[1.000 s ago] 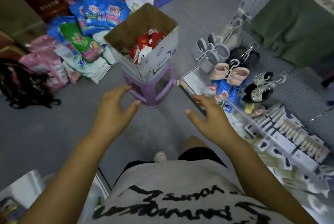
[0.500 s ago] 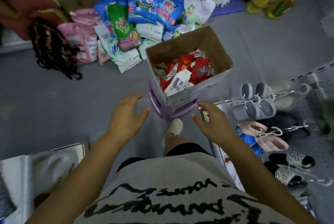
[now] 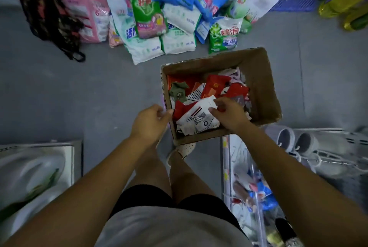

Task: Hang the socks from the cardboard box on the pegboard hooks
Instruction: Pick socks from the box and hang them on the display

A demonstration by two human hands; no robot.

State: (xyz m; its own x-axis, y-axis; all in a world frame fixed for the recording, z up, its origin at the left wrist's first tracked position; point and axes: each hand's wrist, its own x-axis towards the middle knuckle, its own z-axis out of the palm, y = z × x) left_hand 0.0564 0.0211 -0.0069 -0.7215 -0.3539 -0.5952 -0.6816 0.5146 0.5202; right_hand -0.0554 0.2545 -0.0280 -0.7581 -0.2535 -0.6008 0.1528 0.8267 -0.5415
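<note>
An open cardboard box (image 3: 266,87) stands in front of me, filled with packaged socks: red packs (image 3: 215,85), a white printed pack (image 3: 197,119) and a loose green sock (image 3: 178,91). My right hand (image 3: 231,115) is inside the box, thumb and forefinger pinched on the upper edge of the white pack. My left hand (image 3: 149,123) is at the box's near left corner, fingers curled onto the rim. Wire hooks (image 3: 328,159) carrying grey slippers (image 3: 294,141) stick out at the right; the pegboard behind them is blurred.
Detergent bags (image 3: 159,17) are piled on the grey floor beyond the box, with a black bag (image 3: 51,17) to their left and yellow bottles (image 3: 342,3) at top right. A low shelf of small goods (image 3: 254,193) runs along my right. A white bin (image 3: 35,171) sits lower left.
I have stepped up to the box and my view has tilted down over it. Both hands went from open in the air to the box: right onto the white pack, left onto the rim.
</note>
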